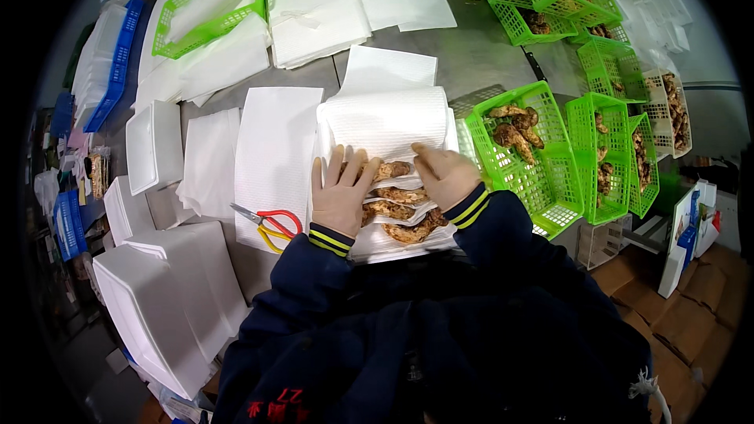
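Rows of brown-and-cream mushrooms (390, 210) lie in a white tray (449, 115), with folds of white paper between the rows. A textured paper towel (381, 122) covers the tray's far part. My left hand (339, 196), in a pale glove, lies over the left ends of the rows with its fingers spread. On the other side, my gloved right hand (449, 177) curls its fingers down onto the paper's right edge, seemingly pinching it. Part of the far mushroom row is hidden under the paper and my left fingers.
Scissors (269, 224) with red and yellow handles lie left of the tray on a paper sheet (271, 141). A green basket (554, 200) with several mushrooms stands close on the right, more baskets (597, 67) beyond. White foam boxes (169, 283) are stacked at left.
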Available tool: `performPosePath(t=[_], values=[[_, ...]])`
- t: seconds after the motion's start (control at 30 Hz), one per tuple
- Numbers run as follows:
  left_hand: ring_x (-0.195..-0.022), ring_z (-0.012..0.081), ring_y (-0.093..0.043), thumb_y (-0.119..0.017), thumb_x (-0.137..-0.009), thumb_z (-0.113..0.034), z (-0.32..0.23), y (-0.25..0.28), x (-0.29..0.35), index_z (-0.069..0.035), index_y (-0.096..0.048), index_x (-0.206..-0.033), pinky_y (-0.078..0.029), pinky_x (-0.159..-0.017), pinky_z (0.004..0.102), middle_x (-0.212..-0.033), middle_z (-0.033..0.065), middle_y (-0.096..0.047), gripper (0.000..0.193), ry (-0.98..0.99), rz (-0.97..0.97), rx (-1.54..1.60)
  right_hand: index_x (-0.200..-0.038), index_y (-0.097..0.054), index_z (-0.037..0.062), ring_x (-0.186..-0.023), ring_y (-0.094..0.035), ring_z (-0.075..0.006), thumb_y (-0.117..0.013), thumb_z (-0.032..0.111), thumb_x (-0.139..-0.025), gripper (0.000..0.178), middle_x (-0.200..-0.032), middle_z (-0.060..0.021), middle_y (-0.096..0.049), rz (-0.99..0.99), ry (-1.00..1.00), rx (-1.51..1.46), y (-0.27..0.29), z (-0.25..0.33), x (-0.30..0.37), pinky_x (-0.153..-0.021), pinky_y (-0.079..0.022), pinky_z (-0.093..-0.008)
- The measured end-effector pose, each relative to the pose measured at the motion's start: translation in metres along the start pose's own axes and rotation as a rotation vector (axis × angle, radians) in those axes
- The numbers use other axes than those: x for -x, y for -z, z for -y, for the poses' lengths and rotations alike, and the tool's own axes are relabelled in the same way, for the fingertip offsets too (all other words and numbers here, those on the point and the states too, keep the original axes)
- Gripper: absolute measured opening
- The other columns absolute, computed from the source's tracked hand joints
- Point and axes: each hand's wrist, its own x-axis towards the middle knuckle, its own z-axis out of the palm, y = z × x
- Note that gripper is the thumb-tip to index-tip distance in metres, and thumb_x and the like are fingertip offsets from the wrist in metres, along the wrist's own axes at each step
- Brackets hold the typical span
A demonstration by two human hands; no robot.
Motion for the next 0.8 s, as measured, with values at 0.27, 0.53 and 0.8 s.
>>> performPosePath(t=[0.27,0.53,0.8], values=[[-0.139,0.032,-0.042,-0.065,-0.084,-0.007,0.007,-0.002,-0.003,-0.021,-0.055,-0.143,-0.026,-0.119,0.0543,-0.144,0.005,-0.054,0.061,-0.083,0.019,0.09,-0.119,-0.067,-0.0027,-0.085,-0.064,-0.0197,-0.081,0.025,-0.084,0.046,-0.097,-0.0136,-0.069,-0.204,-0.4,-0.404,0.004,-0.04,-0.019,-0.075,-0.053,-0.0324],[-0.143,0.0398,-0.039,-0.085,-0.078,-0.026,0.057,-0.017,-0.026,-0.007,-0.058,-0.139,-0.034,-0.118,0.0448,-0.153,0.0243,-0.041,0.069,0.257,-0.315,0.742,-0.097,-0.07,-0.0004,-0.077,-0.058,-0.0101,-0.079,0.02,-0.089,0.023,-0.084,-0.0014,-0.067,0.099,-0.597,-0.884,0.022,-0.039,-0.01,-0.072,-0.047,-0.0258],[-0.145,0.0334,-0.038,-0.089,-0.076,-0.034,0.085,-0.05,-0.055,0.0,-0.063,-0.132,-0.033,-0.118,0.0411,-0.161,0.0221,-0.029,0.071,0.3,-0.185,1.042,-0.099,-0.073,-0.0001,-0.086,-0.063,-0.0101,-0.075,0.009,-0.092,0.012,-0.092,-0.0019,-0.072,0.185,-0.532,-1.054,0.036,-0.03,0.001,-0.083,-0.051,-0.026]])
